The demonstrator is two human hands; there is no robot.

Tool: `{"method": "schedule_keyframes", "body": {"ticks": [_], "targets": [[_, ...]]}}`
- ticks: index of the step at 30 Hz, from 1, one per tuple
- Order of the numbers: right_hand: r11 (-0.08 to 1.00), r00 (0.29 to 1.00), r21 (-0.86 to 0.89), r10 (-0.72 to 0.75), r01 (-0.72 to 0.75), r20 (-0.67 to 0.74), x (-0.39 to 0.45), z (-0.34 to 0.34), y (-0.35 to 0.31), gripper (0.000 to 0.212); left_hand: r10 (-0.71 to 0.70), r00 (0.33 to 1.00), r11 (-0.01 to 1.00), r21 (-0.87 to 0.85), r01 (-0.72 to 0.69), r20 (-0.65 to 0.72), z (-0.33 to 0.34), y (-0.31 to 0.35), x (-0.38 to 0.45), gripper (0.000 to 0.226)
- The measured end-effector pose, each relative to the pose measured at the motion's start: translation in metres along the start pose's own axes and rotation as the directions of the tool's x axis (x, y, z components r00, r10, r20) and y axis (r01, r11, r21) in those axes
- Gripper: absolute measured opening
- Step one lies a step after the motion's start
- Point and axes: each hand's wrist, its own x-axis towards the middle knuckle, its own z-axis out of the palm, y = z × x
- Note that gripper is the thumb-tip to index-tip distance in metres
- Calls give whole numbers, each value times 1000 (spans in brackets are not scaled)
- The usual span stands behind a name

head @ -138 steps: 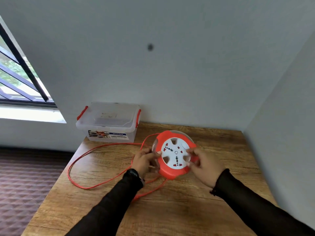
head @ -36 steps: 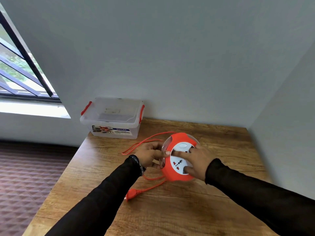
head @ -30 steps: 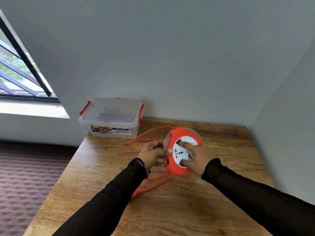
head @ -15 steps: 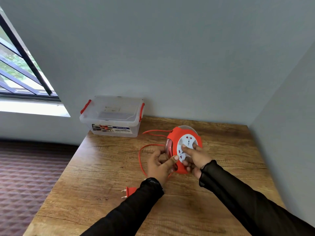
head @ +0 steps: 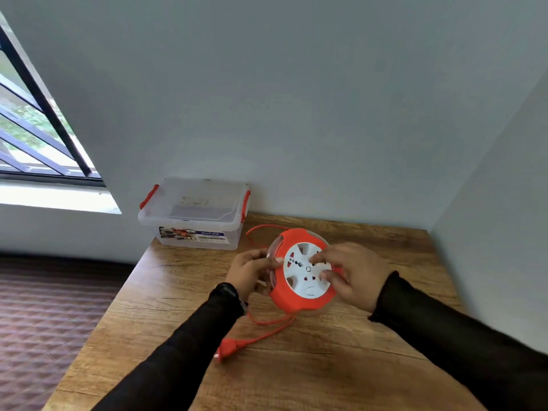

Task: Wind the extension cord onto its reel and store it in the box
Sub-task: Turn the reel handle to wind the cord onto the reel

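Note:
An orange reel [head: 292, 301] with a white socket face stands tilted on the wooden table [head: 341, 366]. My left hand [head: 252, 271] grips its left rim. My right hand [head: 353, 274] rests on the white face, fingers set in its recesses. A short length of orange cord [head: 268, 323] trails out below the reel and ends in an orange plug [head: 229, 348] lying beside my left sleeve. A small loop of cord [head: 255, 229] shows behind the reel. The clear plastic box [head: 192, 215] with red latches stands lidded at the table's back left corner.
Grey walls close the table in at the back and at the right. The table's left edge drops to a patterned floor [head: 44, 315]. A barred window [head: 32, 137] sits at the far left.
The long loop of cord on the table has shrunk to a short tail as the white face turned under my right hand. The plug has slid closer to the reel.

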Motion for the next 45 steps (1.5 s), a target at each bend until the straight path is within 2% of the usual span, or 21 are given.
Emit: {"method": "schedule_keyframes", "body": {"ticks": [1,2,3,5,7,10,12,14,18,22,26,32,36,39,42,45], "targets": [[962,976,-171,-204,214,75,4,-2,5,34,-17,999,999,38,16,36,-4,5,3,17],[884,930,-293,-327,364,169,8,-4,7,40,-32,997,997,71,27,74,-6,9,6,23],[825,891,-351,-363,443,272,12,-6,5,46,-44,993,995,97,33,106,-8,12,9,33],[793,836,-368,-297,485,461,16,-12,-6,52,-65,988,990,131,46,141,-9,17,11,50],[777,801,-401,-212,486,560,16,-10,-10,56,-80,984,988,142,57,162,-11,20,11,55],[777,801,-439,-135,451,583,18,-5,-15,64,-88,980,987,147,62,177,-12,23,10,47],[807,802,-416,-114,419,586,19,-1,-16,61,-95,975,986,154,65,200,-10,25,9,46],[829,807,-399,-102,392,581,21,-1,-18,57,-99,970,986,155,65,224,-6,29,6,34],[766,834,-460,-174,449,524,20,0,-16,57,-77,966,977,211,24,247,-4,31,6,31],[722,879,-543,-198,430,433,17,6,-5,59,-49,974,955,296,-19,220,1,32,5,20],[797,928,-532,-93,286,361,14,19,3,59,-42,987,966,258,0,155,6,23,5,24],[886,967,-462,155,-45,203,13,29,11,62,-1,997,999,49,-3,72,25,5,-3,27],[914,934,-253,348,-319,78,12,35,10,67,50,999,997,-62,-50,-11,38,-2,-7,33],[902,909,-139,416,-408,33,9,39,5,65,107,993,991,-76,-110,-45,42,-7,-10,32],[866,865,-14,501,-501,33,7,43,1,66,130,990,988,-72,-133,-45,43,-10,-14,31],[766,792,227,610,-601,35,8,47,0,71,132,988,984,-109,-140,-75,48,-11,-16,34]]}}
